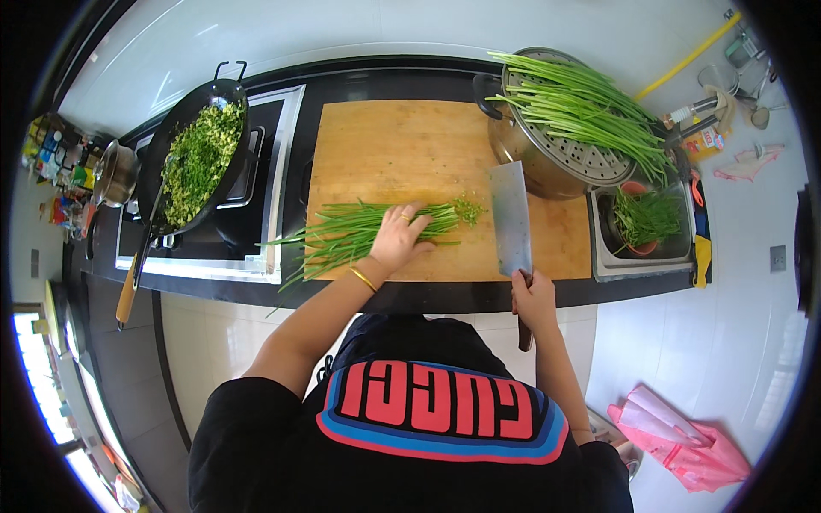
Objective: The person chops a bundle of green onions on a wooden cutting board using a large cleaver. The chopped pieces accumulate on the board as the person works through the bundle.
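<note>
A bundle of long green chives (342, 231) lies across the front of a wooden cutting board (402, 145), its left ends hanging past the edge. On top of the bundle rests my left hand (400, 237), a gold bangle at its wrist, fingers curled over the stalks and holding them down. Small chopped bits (468, 210) lie by the bundle's right end. My right hand (534, 301) is closed round the dark handle of a cleaver (511, 221). The broad blade points away from me over the board, to the right of the chopped bits and apart from them.
At the left, a wok (224, 91) of chopped greens and a wooden-handled spatula (126, 299) sit on the stove (291, 128). Back right, a large steamer pot (513, 154) carries more chives (573, 103). Greens (646, 218) fill part of the sink (609, 267).
</note>
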### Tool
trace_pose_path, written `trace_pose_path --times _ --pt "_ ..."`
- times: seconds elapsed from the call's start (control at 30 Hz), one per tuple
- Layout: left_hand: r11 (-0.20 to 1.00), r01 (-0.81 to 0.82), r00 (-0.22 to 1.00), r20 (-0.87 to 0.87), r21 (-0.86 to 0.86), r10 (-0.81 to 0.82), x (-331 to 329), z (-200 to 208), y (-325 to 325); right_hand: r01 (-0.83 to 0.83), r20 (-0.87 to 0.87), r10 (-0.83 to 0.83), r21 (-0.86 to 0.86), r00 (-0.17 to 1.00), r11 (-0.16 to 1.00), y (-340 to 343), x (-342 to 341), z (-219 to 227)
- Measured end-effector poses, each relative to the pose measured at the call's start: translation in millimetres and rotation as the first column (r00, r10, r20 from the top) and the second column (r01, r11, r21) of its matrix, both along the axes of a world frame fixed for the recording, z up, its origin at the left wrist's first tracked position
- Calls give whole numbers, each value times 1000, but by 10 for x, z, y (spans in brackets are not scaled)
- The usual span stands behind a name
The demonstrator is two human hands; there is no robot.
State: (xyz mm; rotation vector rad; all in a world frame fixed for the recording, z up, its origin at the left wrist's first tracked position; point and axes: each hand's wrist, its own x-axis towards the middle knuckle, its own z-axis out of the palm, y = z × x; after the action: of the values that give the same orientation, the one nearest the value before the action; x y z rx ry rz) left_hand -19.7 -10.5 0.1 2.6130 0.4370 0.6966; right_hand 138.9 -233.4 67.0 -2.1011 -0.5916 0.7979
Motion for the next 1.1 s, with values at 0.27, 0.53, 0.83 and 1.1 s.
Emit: trace_pose_path --times 0.27,0.53,0.83,1.1 --pt "992 126 983 -131 -8 -126 -34 -17 166 -198 131 210 -97 969 975 103 54 -1" --pt "981 194 977 -95 27 -191 119 -112 163 -163 173 183 -122 968 979 206 -47 -115" --pt "938 158 987 -34 307 -155 143 -244 -1 -120 307 164 -158 937 980 297 -341 -22" --pt "987 112 988 95 115 -123 213 -324 -25 -59 339 122 -192 933 980 338 -483 -13"
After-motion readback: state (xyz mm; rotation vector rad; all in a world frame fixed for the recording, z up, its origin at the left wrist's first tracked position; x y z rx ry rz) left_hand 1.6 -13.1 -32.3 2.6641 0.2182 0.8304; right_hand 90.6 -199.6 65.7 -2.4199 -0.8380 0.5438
